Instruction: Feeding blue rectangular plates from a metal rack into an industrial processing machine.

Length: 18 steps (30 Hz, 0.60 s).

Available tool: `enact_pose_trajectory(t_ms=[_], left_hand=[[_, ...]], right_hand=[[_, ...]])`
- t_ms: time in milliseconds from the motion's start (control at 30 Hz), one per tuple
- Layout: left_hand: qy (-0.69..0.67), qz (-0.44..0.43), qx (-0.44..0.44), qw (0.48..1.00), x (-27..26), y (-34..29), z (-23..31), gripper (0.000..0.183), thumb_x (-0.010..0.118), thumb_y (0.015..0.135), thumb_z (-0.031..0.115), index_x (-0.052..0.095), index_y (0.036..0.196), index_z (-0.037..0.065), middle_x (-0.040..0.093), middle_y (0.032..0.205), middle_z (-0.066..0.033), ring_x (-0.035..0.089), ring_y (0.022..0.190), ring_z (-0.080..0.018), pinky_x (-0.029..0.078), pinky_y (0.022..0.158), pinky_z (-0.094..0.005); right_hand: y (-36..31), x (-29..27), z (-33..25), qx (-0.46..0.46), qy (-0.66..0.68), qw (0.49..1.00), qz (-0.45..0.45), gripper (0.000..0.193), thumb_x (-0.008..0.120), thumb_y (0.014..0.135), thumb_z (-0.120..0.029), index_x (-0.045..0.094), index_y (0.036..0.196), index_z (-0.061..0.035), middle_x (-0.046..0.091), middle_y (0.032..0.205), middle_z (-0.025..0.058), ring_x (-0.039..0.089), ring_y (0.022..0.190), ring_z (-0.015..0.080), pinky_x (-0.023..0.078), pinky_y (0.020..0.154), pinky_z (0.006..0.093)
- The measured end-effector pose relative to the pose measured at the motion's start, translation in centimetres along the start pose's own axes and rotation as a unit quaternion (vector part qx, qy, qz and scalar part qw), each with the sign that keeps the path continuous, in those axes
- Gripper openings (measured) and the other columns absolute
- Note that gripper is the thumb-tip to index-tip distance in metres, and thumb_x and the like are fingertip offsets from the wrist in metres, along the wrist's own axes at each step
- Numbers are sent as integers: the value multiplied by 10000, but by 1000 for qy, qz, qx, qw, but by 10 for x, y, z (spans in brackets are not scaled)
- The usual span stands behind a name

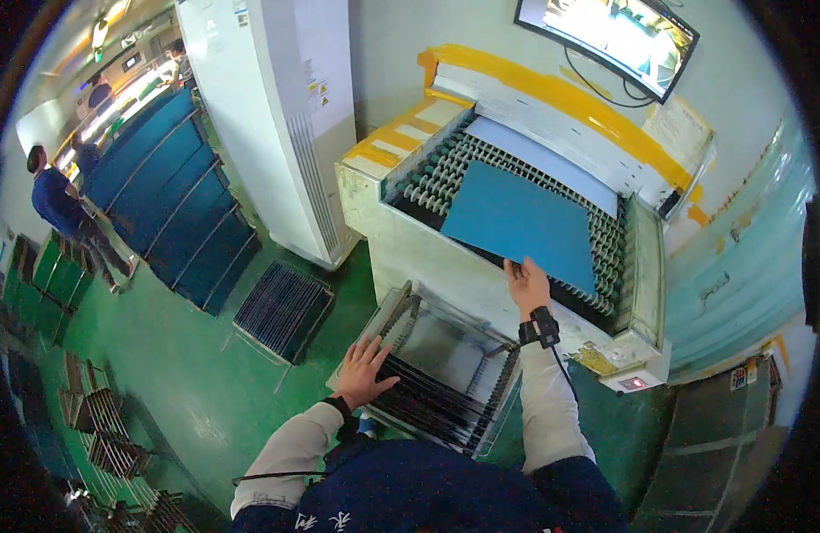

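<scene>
A flat blue panel (521,218) lies at a slant on the black-and-grey rollers (436,173) of a pale machine. At its near edge is my right hand (528,286), fingers extended and fingertips against the edge; whether any finger is under the panel is hard to see. My left hand (364,373) is open, fingers spread, over the left side of a wire-framed rack (503,391) standing below the machine. Several thin dark panels (432,400) stand on edge in the near part of that rack, close to my left thumb. Bands circle both wrists.
Left of my rack stands another rack (284,311) full of dark panels. A tall white cabinet (277,115) rises behind it. A screen (614,35) hangs above the machine. Farther left, a person (59,204) stands beside large blue panels (174,195). Metal racks (112,426) line the lower left.
</scene>
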State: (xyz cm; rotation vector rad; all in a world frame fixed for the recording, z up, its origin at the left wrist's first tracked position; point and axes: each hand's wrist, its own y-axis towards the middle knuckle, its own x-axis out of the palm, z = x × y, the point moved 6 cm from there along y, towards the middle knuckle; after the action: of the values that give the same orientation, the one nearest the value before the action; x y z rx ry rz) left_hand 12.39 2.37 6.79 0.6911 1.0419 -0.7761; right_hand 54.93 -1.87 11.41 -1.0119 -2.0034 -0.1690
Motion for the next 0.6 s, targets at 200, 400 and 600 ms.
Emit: enact_pose_trajectory(t_ms=[200,400,600], left_hand=[[8,-5,-14,1000,-1,2,1,781,645,872,576,443,1489,142,366,1563,-158,254,1480,-381,209,1202,-512],[31,-16,-12,999,-1,6,8,801,656,862,587,432,1498,153,347,1578,-126,256,1482,-371,201,1201,-530],[39,-11,-15,999,5,2,2,805,643,862,617,441,1494,162,343,1589,-99,264,1476,-384,197,1193,-555]], right_hand=[[-21,42,16,146,-205,964,-88,287,597,988,-215,636,1113,41,717,1051,169,706,899,244,570,670,312],[-14,58,-25,-220,-647,728,-62,352,661,935,-307,665,1207,-83,708,1153,133,672,1039,296,531,879,421],[-10,59,-38,-339,-813,474,16,485,686,883,-372,622,1314,-159,502,1463,156,409,1372,408,318,1102,580]])
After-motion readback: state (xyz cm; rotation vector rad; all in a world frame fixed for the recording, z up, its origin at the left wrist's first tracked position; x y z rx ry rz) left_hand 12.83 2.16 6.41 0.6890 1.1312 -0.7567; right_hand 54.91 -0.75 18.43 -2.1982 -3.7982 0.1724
